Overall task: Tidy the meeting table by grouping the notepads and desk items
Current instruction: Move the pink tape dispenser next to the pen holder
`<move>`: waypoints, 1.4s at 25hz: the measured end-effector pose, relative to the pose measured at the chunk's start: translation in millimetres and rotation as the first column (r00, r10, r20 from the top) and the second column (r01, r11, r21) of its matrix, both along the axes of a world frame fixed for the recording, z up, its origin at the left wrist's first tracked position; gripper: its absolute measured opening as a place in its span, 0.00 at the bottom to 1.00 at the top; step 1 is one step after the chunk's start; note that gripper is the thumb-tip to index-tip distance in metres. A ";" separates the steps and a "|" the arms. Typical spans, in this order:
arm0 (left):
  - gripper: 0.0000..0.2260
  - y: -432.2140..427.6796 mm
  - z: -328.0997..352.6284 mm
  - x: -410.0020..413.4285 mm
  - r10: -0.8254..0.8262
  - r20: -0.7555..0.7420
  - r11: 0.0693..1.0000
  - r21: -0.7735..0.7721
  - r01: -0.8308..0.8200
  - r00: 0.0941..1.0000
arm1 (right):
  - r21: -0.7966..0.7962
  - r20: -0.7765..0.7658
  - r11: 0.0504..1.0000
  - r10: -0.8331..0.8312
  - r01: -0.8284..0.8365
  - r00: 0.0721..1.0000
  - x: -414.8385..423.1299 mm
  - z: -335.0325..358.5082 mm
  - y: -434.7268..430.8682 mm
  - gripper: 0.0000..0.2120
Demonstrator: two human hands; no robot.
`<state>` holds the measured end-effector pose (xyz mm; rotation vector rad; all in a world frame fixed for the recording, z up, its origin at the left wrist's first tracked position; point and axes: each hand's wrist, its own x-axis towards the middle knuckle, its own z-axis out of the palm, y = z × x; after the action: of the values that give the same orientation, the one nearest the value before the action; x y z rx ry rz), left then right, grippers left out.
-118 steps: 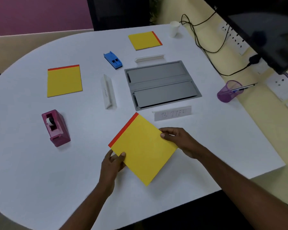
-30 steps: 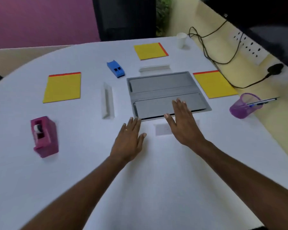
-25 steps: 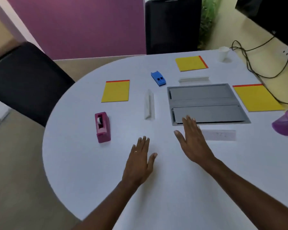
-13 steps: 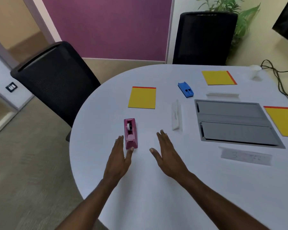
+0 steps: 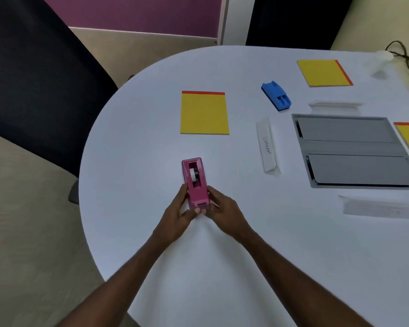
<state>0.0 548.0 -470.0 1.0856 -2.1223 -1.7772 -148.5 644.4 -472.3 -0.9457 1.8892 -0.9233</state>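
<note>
The white name card (image 5: 266,144) reads "ELEPHANT"; the nearer card's (image 5: 377,208) writing is blurred.

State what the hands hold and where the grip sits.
Both hands, left and right, grip the pink tape dispenser by the sides of its near end; it appears to rest on the table.

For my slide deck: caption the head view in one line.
Both hands, left hand and right hand, grip the pink tape dispenser on the white table among yellow notepads.
</note>
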 end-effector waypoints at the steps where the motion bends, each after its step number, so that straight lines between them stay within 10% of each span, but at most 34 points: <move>1: 0.30 -0.6 -0.1 -0.3 -0.016 -0.030 1.000 0.022 0.017 0.999 | -0.028 0.010 0.999 -0.031 0.031 0.999 1.4 -0.6 -0.9 0.26; 19: 0.30 103.4 55.6 -117.4 -0.170 -0.239 0.985 -0.016 0.171 0.956 | -0.159 0.137 0.911 -0.360 0.379 0.923 -82.7 93.3 142.9 0.26; 35: 0.32 382.6 83.1 -400.6 -0.687 -0.216 0.725 -0.153 0.671 0.694 | -0.104 0.165 0.588 -0.785 0.802 0.597 -288.0 127.9 468.2 0.18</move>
<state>-400.6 930.6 -386.9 -0.0253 -2.5652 -1.9462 -436.5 1112.6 -344.3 -0.0419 2.1815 -1.6410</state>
